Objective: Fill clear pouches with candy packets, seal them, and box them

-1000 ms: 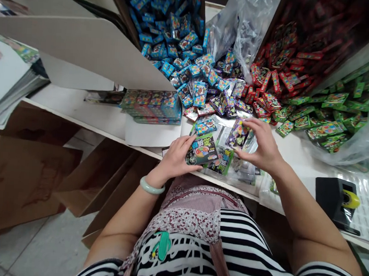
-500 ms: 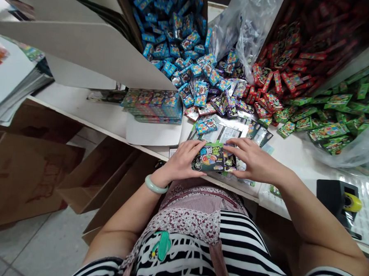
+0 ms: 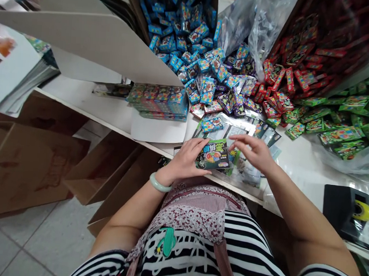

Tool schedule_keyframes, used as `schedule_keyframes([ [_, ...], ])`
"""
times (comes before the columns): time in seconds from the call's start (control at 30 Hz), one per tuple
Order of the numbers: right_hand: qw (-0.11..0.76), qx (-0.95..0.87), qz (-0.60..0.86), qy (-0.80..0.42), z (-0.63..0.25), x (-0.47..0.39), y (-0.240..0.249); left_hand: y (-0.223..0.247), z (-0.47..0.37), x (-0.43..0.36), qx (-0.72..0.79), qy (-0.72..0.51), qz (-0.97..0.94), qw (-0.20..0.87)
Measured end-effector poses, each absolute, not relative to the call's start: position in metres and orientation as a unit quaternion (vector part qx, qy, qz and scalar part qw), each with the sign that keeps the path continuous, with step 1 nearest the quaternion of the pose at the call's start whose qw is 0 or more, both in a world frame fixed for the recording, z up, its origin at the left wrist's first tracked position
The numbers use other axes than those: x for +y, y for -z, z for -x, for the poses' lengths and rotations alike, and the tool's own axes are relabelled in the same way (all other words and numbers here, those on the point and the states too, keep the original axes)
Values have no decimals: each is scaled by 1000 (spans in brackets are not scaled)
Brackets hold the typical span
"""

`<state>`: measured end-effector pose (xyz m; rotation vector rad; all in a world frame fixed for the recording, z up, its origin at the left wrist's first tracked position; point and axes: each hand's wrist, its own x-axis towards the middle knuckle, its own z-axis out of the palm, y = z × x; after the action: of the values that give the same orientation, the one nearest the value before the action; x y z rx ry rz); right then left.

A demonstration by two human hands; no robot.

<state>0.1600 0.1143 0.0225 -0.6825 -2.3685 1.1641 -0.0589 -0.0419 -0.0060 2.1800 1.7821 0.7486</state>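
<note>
Black-and-green packet (image 3: 216, 156), centre of frame, bearing large blue and yellow-green Chinese characters, not surely legible; long axis left to right, slightly tilted. The left hand (image 3: 186, 158) pinches its left end between thumb and fingers. The right hand (image 3: 256, 154) is at its right edge, fingers parted; any grip cannot be told. The white tabletop's (image 3: 81, 97) front edge runs just below the packet.

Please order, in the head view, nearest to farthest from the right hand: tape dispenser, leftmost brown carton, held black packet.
1. Held black packet, in the left hand.
2. Tape dispenser, at the right.
3. Leftmost brown carton, at the far left.
</note>
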Motion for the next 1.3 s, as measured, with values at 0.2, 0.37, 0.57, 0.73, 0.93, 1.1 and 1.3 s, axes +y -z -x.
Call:
schedule_keyframes([
  [0.2, 108, -930, 268, -228, -74, 176, 2, -3, 67, -58, 616, -256, -736, 112],
  [0.37, 40, -936, 289, -197, -47, 186, 8, 1, 74, -64, 629, -266, -723, 101],
  [0.57, 226, -798, 378, -411, -88, 188, 5, 1, 86, -64, 637, -276, -714, 84],
  [0.73, 309, -638, 423, -564, -136, 176, -3, 3, 84, -61, 662, -272, -693, 85],
  [0.93, 257, -594, 409, -643, -165, 132, -3, 10, 70, -47, 678, -267, -682, 62],
  [1.1, 205, -621, 383, -652, -172, 110, 5, 8, 65, -42, 675, -243, -695, 55],
  [1.3, 229, -705, 346, -575, -180, 110, 3, 6, 62, -43, 638, -234, -730, 75],
])
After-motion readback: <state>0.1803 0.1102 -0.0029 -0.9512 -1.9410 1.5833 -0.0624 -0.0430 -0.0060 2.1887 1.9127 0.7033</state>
